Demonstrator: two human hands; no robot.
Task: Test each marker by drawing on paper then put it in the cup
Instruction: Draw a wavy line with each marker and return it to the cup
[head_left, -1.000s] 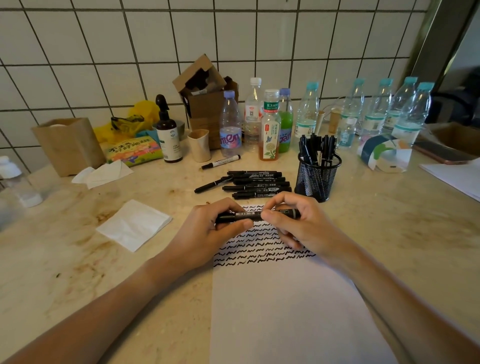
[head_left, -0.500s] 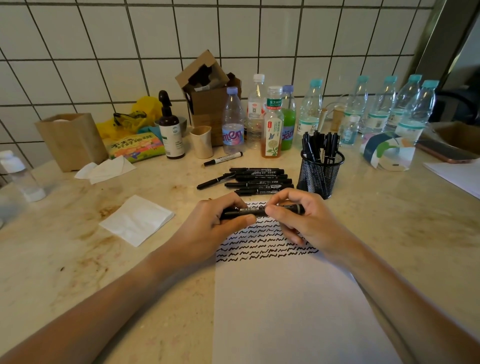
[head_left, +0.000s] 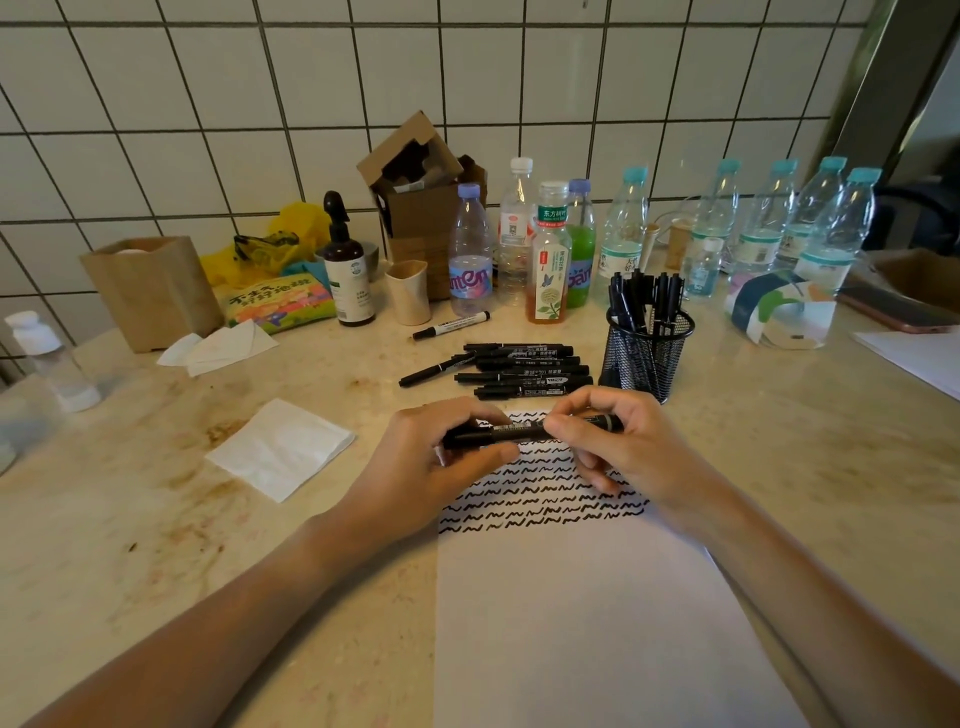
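**Marker held in both hands above test sheet**

Head view: the left hand (head_left: 436, 462) and right hand (head_left: 618, 447) each have fingers curled around one black marker (head_left: 519, 432), held level just above the paper (head_left: 571, 623), over rows of black squiggles (head_left: 540, 499). Beyond the sheet lies a row of loose markers (head_left: 519, 370); just right of it stands the black mesh cup (head_left: 647, 358), holding several markers upright.

**Your counter, counted**

You have one marker (head_left: 524, 432) in hand, one mesh cup (head_left: 647, 358) (markers inside too bunched to count), one squiggled paper sheet (head_left: 571, 597), one white-barrelled marker (head_left: 451, 326), and one spray bottle (head_left: 346, 265).
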